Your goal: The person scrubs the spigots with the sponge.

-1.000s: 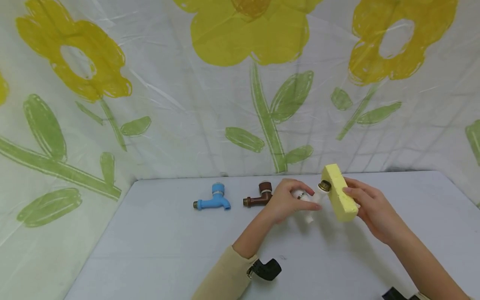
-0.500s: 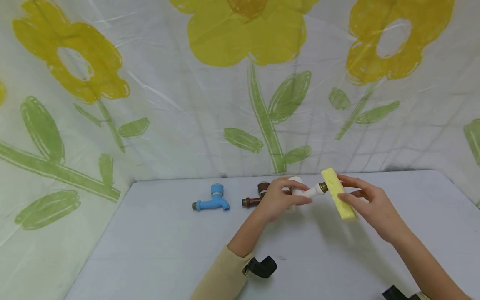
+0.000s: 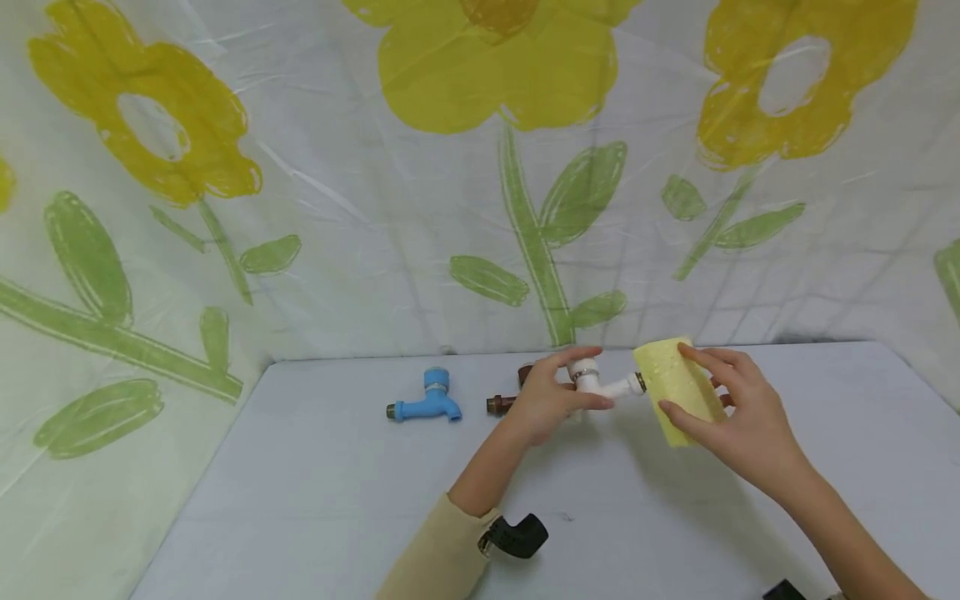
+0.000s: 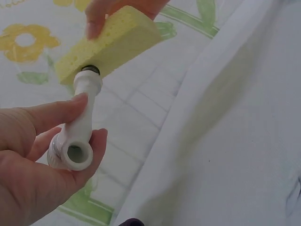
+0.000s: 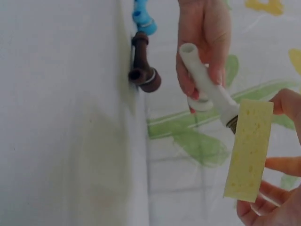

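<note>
My left hand (image 3: 551,400) grips a white plastic tap (image 3: 592,379) between thumb and fingers, above the table. In the left wrist view the tap's round spout opening (image 4: 77,154) faces the camera. My right hand (image 3: 738,417) holds a yellow sponge (image 3: 678,392) by its edges, thumb on the near side and fingers on the far side. The sponge's face is right at the tap's brass threaded end (image 5: 232,124), which it partly hides in the right wrist view.
A blue tap (image 3: 427,398) lies on the white table (image 3: 337,500) at the back left. Beside it a brown tap (image 3: 498,405) is partly hidden by my left hand. A flower-printed sheet (image 3: 360,208) hangs behind the table.
The white tap has shifted left and tilted in my left hand, with its threaded end towards the sponge. My right hand has turned the sponge so its broad face shows in the head view.
</note>
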`<state>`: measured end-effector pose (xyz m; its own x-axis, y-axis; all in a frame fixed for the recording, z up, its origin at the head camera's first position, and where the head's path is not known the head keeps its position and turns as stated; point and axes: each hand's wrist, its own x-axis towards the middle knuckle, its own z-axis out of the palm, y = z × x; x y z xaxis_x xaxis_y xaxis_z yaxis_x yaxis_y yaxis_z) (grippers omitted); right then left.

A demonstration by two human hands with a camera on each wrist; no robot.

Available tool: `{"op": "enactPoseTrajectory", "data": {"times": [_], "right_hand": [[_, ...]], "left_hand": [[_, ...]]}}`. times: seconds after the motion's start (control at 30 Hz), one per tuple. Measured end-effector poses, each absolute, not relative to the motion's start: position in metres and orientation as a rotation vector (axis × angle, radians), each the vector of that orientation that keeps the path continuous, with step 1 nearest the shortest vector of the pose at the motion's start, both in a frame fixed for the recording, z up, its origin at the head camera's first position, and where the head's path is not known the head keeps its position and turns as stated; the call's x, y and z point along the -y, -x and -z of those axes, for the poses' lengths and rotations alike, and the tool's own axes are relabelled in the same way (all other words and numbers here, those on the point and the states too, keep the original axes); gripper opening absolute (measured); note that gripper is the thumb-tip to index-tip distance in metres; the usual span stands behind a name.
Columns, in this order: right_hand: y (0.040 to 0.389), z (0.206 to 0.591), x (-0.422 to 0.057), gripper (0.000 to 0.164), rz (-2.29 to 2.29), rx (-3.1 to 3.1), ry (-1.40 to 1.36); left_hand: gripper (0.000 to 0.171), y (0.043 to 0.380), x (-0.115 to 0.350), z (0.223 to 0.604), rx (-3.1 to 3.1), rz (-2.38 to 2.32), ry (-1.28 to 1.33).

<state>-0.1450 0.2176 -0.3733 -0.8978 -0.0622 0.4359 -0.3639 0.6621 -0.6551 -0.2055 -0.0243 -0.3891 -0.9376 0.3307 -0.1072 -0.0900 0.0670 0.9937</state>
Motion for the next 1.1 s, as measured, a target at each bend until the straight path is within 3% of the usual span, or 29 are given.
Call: {"op": "enactPoseTrajectory", "data": {"times": [0.23,0.53,1.1], "right_hand": [[0.147,0.377,-0.218,0.071,-1.059,2.451,-0.331],[0.147,0.377,-0.214,0.072,-0.997,2.407,-0.314],[0.143,0.380,-0.201,0.069,-0.922,2.322,-0.299]], "left_hand": [[0.079,0.208,0.029,0.385,-1.905,-2.055,-0.167],[0.070,0.206,0.023,0.386,-1.800,-2.191,-0.101],[0.050,0.208,0.025,0.388,-1.621,-2.263,-0.209]]}}
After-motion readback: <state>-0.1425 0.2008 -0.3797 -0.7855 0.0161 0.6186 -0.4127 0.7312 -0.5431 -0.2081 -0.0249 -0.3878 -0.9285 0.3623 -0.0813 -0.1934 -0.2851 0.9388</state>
